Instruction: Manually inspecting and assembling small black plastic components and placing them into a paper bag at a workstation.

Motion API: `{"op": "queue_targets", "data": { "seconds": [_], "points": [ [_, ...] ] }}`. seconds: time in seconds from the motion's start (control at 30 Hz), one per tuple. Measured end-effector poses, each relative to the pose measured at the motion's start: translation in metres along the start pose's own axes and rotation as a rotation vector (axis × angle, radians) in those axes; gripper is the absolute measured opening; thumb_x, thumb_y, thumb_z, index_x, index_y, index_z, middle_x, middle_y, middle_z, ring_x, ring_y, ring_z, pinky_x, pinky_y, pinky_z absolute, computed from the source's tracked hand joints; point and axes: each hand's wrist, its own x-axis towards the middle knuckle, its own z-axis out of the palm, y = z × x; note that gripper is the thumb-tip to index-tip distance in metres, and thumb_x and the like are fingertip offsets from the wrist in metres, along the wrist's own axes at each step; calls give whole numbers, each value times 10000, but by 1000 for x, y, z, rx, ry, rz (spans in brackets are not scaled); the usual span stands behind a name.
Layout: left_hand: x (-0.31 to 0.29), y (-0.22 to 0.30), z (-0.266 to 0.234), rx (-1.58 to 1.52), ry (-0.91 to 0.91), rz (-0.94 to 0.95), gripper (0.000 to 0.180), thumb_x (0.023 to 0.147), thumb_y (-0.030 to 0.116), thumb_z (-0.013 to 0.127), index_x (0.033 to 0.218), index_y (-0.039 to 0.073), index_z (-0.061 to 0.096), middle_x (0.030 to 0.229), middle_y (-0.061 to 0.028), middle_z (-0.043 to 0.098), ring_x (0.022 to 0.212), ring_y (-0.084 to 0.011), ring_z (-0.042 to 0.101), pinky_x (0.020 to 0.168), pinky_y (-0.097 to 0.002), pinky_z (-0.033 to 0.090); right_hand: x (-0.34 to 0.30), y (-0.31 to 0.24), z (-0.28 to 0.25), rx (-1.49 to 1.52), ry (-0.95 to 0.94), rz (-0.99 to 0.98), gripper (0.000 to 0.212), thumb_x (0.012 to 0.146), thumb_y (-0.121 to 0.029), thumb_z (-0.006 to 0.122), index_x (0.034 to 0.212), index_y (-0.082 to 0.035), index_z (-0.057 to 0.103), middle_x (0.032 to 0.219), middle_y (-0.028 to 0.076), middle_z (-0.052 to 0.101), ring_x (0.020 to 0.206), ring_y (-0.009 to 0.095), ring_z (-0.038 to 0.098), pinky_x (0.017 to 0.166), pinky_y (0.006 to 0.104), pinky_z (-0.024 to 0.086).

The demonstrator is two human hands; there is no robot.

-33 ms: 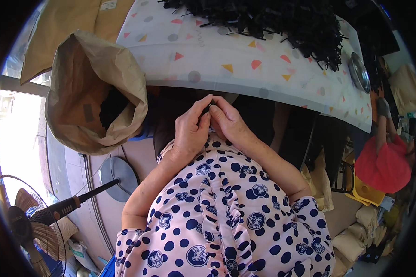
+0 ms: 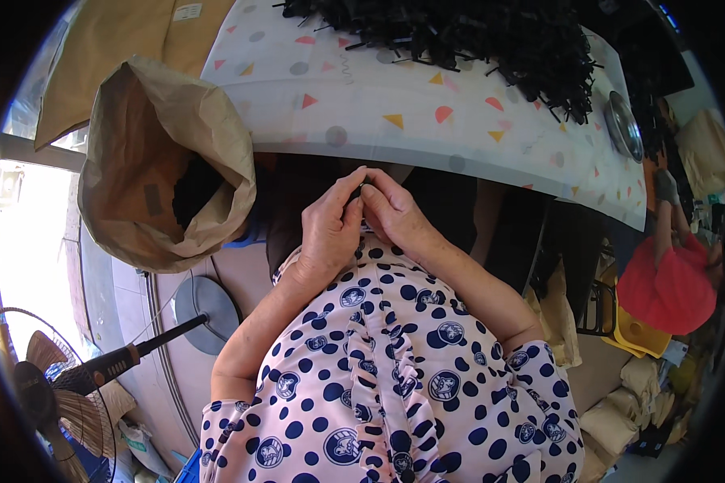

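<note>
My left hand (image 2: 330, 224) and my right hand (image 2: 398, 216) meet in front of my body, just off the table's near edge. Their fingertips are pressed together around a small black piece (image 2: 366, 184), of which only a dark bit shows between the thumbs and fingers. Its kind cannot be made out. Beyond the hands, a heap of small black parts with thin stick-like ends (image 2: 475, 36) covers the far side of the table (image 2: 362, 121). To the left stands an opened brown paper sack (image 2: 209, 121) with black contents (image 2: 197, 191) inside.
A shallow metal dish (image 2: 623, 126) sits at the table's right edge. On the lower left is a fan (image 2: 56, 386), with a round grey base (image 2: 207, 314) on the floor nearby. A yellow plastic item (image 2: 643, 332) and a person in red (image 2: 667, 282) are at the right.
</note>
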Motion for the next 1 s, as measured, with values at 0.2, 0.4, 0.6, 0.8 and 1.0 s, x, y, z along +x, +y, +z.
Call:
{"op": "queue_targets", "data": {
  "seconds": [0.2, 0.4, 0.6, 0.8, 1.0],
  "points": [
    [2, -3, -15, 87, -14, 9, 390, 843, -84, 532, 1214, 32, 561, 1014, -122, 652, 800, -140, 640, 725, -246, 502, 19, 15, -1, -150, -35, -150, 248, 980, -194, 487, 1162, -32, 532, 828, 17, 584, 751, 90, 550, 664, 218, 448],
    [14, -2, -125, 339, 369, 42, 317, 892, -31, 497, 1193, 37, 568, 988, -108, 643, 787, -125, 641, 704, -248, 521, 62, -50, -73, -777, 294, -340, 230, 917, -198, 596, 1074, -30, 584, 812, 31, 631, 717, 84, 543, 656, 229, 448],
    [14, -35, -200, 886, 382, -30, 344, 881, 47, 532, 1224, 80, 535, 1161, -156, 579, 1018, -353, 576, 881, -386, 453, 123, -80, -170, -1327, 779, -418, 457, 850, -483, 596, 952, -38, 593, 817, 147, 674, 807, 302, 661, 682, 383, 504],
    [15, -34, -177, 724, 237, -68, 325, 875, 51, 538, 1200, 47, 542, 1182, -141, 569, 1107, -300, 543, 945, -363, 415, 139, -96, -181, -1464, 725, -112, 511, 821, -539, 573, 948, -48, 641, 891, 167, 678, 898, 349, 642, 768, 437, 503],
    [18, -39, -170, 679, 203, -52, 314, 847, 44, 567, 1160, 58, 560, 1179, -139, 567, 1113, -315, 523, 955, -377, 399, 117, -88, -219, -1429, 706, -180, 450, 835, -457, 584, 801, -13, 648, 814, 168, 668, 784, 324, 656, 730, 405, 503]
  ]
}}
